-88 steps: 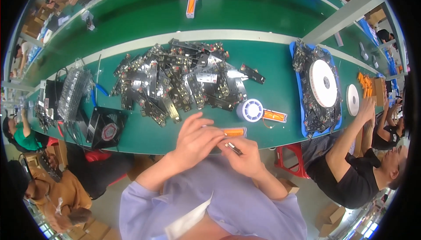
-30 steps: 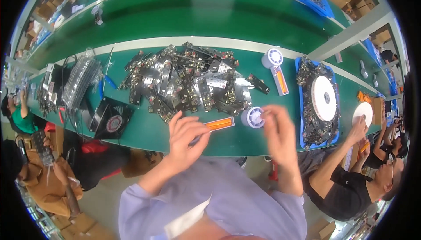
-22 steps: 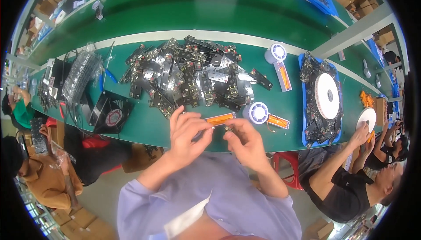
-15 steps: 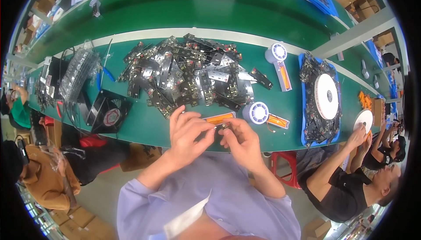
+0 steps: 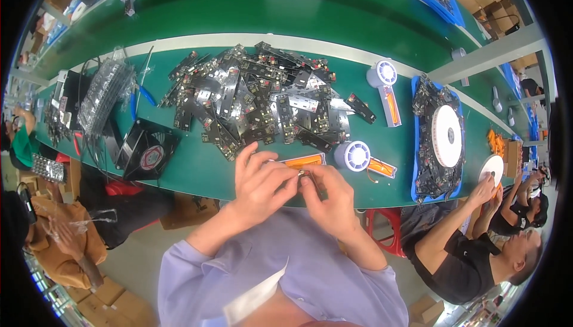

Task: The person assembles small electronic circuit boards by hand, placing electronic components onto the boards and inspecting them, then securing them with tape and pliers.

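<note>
My left hand [image 5: 258, 182] and my right hand [image 5: 332, 200] meet at the near edge of the green bench. Between their fingertips is a small black circuit board [image 5: 304, 175] with a pale bit on it, mostly covered by the fingers. Just beyond the fingers lies a white handle with an orange inside [image 5: 305, 160]. To its right rests a small white handheld fan [image 5: 356, 157], its handle opened to show orange and a thin wire. A second such fan [image 5: 382, 74] lies farther back. A heap of black circuit boards [image 5: 256, 103] spreads beyond my hands.
Left of the heap are a black square fan [image 5: 147, 151], blue-handled pliers [image 5: 143, 95] and bubble-wrapped parts [image 5: 105, 100]. On the right, a blue tray [image 5: 414, 172] holds boards and a white reel [image 5: 446, 136]. Co-workers sit on both sides; one at right holds a white disc [image 5: 491, 170].
My fingertips have drawn closer together round the small board, and my right thumb has shifted. The view has moved slightly. At left, a co-worker's hands have moved and a dark patterned panel has appeared.
</note>
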A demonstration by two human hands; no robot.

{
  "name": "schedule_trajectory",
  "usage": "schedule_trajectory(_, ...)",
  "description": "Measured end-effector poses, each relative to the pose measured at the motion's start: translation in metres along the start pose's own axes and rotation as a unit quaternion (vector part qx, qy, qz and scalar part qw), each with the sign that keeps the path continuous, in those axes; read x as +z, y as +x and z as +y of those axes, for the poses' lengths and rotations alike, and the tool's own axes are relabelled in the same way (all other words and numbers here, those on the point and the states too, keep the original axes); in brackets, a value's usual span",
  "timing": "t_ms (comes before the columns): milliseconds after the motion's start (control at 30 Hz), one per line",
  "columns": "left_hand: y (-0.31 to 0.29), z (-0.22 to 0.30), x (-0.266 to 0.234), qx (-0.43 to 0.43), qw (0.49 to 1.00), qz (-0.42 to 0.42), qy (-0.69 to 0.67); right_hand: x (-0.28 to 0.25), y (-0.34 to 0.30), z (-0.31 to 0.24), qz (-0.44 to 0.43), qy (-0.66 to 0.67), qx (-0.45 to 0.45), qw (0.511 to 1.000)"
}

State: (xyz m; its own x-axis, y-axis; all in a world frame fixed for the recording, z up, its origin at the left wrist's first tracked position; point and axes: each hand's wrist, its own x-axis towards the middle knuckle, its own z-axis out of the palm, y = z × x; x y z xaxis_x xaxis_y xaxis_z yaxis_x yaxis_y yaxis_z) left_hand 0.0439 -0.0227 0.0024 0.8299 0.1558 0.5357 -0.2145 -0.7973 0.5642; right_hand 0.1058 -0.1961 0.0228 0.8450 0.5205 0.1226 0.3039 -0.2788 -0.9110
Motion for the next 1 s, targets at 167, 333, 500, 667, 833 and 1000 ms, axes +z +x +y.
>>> schedule_trajectory(167,0.001,0.000,0.000,0.010,1.000,0.007,0.012,0.000,0.003,-0.007,0.025,-0.057,-0.066,0.996)
schedule_trajectory(333,0.002,-0.004,0.002,0.021,1.000,0.010,0.012,-0.017,0.017,-0.015,0.008,-0.117,-0.112,0.987)
schedule_trajectory(500,0.003,-0.005,0.003,0.053,0.998,0.010,0.017,-0.050,0.092,-0.020,0.005,-0.164,-0.158,0.974)
schedule_trajectory(667,-0.001,-0.005,0.003,0.040,0.999,0.008,0.019,-0.056,0.137,0.006,-0.043,-0.173,-0.214,0.960)
schedule_trajectory(833,-0.005,-0.004,0.003,0.047,0.999,0.019,0.006,-0.095,0.136,0.049,-0.024,-0.300,-0.080,0.950)
schedule_trajectory(1000,-0.001,-0.004,0.003,0.043,0.999,0.011,0.008,-0.096,0.126,0.052,0.001,-0.305,-0.118,0.945)
